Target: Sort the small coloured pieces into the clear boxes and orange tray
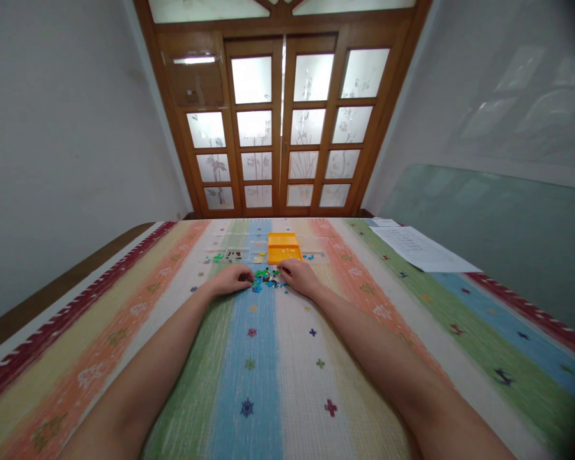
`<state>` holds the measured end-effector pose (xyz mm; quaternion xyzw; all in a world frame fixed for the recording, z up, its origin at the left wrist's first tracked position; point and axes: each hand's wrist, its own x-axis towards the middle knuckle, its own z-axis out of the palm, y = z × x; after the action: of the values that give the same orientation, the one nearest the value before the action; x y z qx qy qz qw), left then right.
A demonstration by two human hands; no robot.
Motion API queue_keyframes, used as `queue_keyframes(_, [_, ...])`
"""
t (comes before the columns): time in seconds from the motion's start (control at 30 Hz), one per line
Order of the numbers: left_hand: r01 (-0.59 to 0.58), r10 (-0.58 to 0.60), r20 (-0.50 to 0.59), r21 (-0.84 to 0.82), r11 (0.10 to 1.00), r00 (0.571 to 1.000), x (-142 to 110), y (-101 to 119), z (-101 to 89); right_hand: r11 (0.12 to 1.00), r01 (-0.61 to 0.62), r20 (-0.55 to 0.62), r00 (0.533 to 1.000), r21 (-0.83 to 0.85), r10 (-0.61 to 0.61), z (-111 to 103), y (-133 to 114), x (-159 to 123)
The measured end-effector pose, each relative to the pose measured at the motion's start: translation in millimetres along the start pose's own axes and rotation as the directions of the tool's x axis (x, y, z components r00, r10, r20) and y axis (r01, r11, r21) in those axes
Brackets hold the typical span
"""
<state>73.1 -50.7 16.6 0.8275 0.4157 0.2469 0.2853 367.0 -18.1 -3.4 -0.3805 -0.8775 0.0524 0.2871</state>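
A small loose pile of tiny plastic pieces (267,279), mostly blue and green with some dark, white and yellow ones, lies on the striped tablecloth between my hands. My left hand (230,280) rests at the pile's left edge, fingers loosely bent with a gap to the thumb and nothing visible in it. On the opposite side, my right hand (299,275) has its fingertips drawn together at the upper right of the pile. Whatever they pinch is too small to make out. Just behind the pile stands an open orange box (283,246) with a few light pieces inside.
Left of the orange box, clear trays hold green pieces (218,257), brown pieces (234,255) and yellow pieces (259,257). Blue pieces (308,257) lie in a clear tray (320,249) at the right. Printed paper sheets (421,248) lie at the far right. Wooden glazed doors (282,128) stand beyond the table.
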Motion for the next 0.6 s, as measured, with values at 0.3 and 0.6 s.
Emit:
queue_keyframes(0.3, [0.051,-0.082,-0.18,-0.166,0.985,0.98,-1,-14,-1.7,1.0,-0.006,0.004,1.0,0.005,0.006,1,0,1])
queue_keyframes(0.6, [0.073,-0.399,-0.513,-0.543,0.837,0.76,1,-47,-15.5,1.0,0.004,0.005,1.0,0.0,-0.004,6,5,1])
